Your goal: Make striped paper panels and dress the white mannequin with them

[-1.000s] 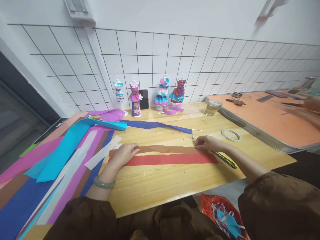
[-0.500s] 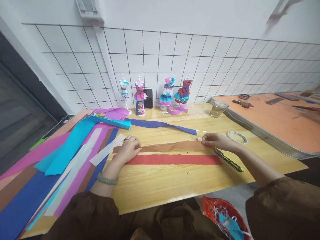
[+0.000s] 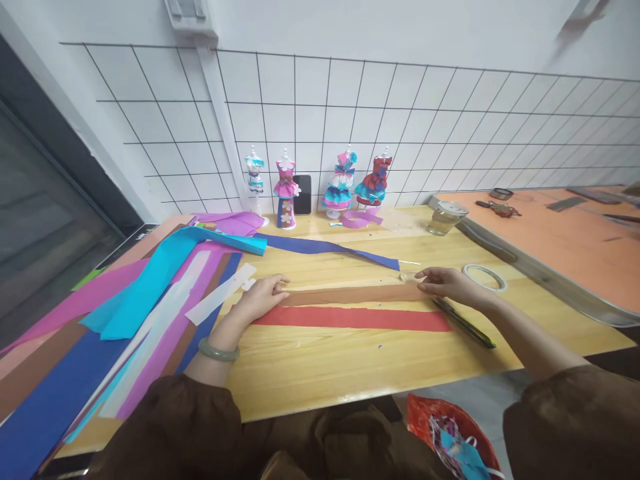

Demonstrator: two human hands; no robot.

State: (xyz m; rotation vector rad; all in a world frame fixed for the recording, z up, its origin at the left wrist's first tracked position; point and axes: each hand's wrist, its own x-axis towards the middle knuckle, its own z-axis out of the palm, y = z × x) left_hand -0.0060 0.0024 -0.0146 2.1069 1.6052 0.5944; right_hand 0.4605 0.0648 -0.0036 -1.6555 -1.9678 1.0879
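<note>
A long brown crepe-paper-like strip (image 3: 350,294) stretches between my two hands on the wooden table. My left hand (image 3: 261,297) is over its left part, fingers loosely bent and apart, hiding that end. With thumb and fingers together, my right hand (image 3: 450,285) pinches the strip's right end. Just nearer to me lies a flat red strip (image 3: 350,318), its left tip partly hidden by my left hand. A dark cutter-like tool with yellow-green edges (image 3: 465,323) lies below my right hand. Beside my left hand is a white paper strip (image 3: 220,295).
Coloured strips, including a turquoise one (image 3: 160,273), cover the table's left side. A blue strip (image 3: 330,248) lies beyond my hands. Several dressed mini mannequins (image 3: 286,190) stand by the wall. To the right are a tape roll (image 3: 484,277), a glass (image 3: 447,219) and an orange table (image 3: 560,247).
My left hand has loosened, its fingers now further apart, and the strip's left end is no longer seen beyond it. My right hand still pinches the other end. The view has shifted slightly.
</note>
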